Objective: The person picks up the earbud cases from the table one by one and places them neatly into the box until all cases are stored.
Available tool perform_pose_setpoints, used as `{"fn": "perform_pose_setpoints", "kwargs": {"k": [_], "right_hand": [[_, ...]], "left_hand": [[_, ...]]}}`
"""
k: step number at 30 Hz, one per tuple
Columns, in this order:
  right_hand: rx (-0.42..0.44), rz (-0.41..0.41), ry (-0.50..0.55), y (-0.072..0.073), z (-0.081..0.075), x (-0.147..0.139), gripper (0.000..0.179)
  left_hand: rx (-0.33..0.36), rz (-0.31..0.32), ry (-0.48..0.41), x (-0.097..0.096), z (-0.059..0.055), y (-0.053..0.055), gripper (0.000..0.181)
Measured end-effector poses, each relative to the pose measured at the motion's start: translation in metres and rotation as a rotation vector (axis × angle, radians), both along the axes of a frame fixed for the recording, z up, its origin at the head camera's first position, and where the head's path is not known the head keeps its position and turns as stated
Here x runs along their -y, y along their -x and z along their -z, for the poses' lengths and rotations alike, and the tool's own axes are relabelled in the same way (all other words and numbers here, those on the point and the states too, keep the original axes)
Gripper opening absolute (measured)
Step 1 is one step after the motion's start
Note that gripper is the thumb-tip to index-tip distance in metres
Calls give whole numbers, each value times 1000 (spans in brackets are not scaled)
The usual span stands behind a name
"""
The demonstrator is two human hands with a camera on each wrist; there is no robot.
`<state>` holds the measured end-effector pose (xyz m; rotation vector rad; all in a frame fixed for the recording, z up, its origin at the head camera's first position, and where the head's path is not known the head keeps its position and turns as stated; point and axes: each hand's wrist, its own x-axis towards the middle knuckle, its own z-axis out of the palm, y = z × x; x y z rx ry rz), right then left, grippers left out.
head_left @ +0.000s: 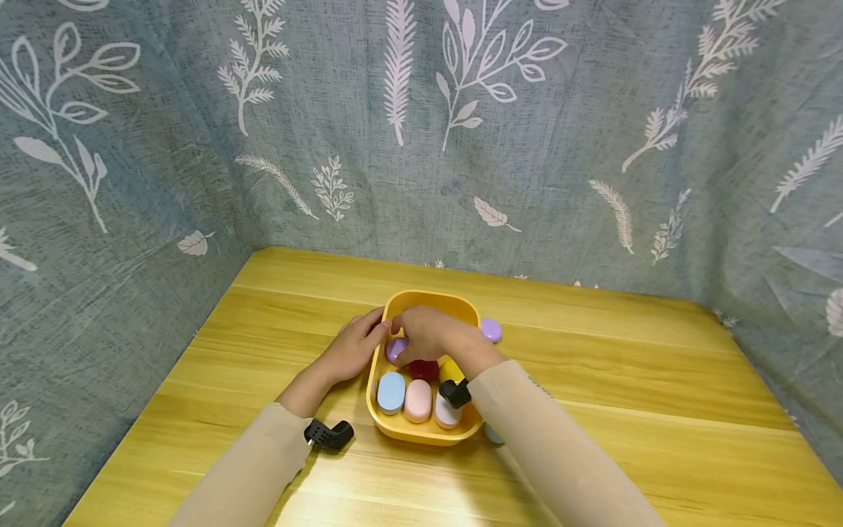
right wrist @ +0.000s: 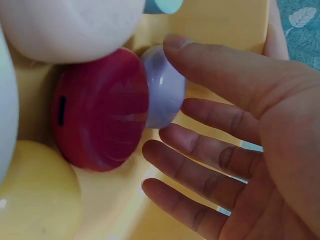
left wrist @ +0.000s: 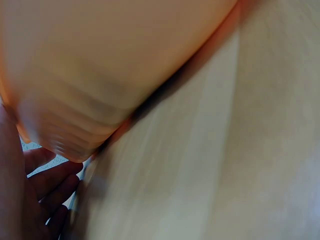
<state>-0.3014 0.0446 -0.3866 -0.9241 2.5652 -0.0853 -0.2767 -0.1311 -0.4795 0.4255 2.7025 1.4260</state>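
Observation:
A yellow plastic basket [head_left: 421, 439] holds several small rounded items. My left hand [head_left: 353, 347] grips its left wall, thumb at the rim; in the left wrist view the fingers [left wrist: 55, 182] lie along the outside. Inside the basket, my right hand [head_left: 428, 333] holds a small rounded purple item [right wrist: 162, 90] between thumb and fingers. Next to it lies a dark red item [right wrist: 102, 112] with a black slot. A blue oval item [head_left: 391, 392], a pink one [head_left: 418, 400] and a whitish one [head_left: 448, 416] line the near end. A yellow item [head_left: 451, 370] is partly hidden by the right wrist.
Outside the basket, a second purple item [head_left: 491, 330] lies on the wooden table [head_left: 626, 380] at the right. A greyish item [head_left: 494, 434] shows partly beside the near right corner, under the right forearm. Patterned curtain cloth [head_left: 421, 183] hangs behind and at both sides.

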Motion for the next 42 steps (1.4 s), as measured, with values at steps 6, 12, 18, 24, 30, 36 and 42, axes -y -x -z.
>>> {"fn": "perform_pose_setpoints", "kwargs": {"k": [6, 12, 18, 24, 30, 36, 42], "right_hand": [[15, 56, 4, -5, -5, -5, 57], [-6, 70, -10, -9, -13, -11, 55], [-41, 45, -15, -12, -22, -20, 55], [-83, 30, 12, -21, -30, -31, 54], [-118, 23, 60, -29, -39, -41, 48], [-138, 29, 81, -31, -44, -50, 47], [-151, 47, 113, -34, -49, -62, 48]], "left_hand": [[1, -5, 33, 1, 2, -2, 67], [-3, 8, 28, 4, 1, -3, 66], [2, 7, 36, 3, -1, 0, 69], [-7, -2, 30, 2, 1, 0, 60], [18, -4, 32, 4, 3, -2, 66], [33, 6, 26, 6, 2, -1, 74], [25, 11, 23, 4, 3, 2, 72]]}}
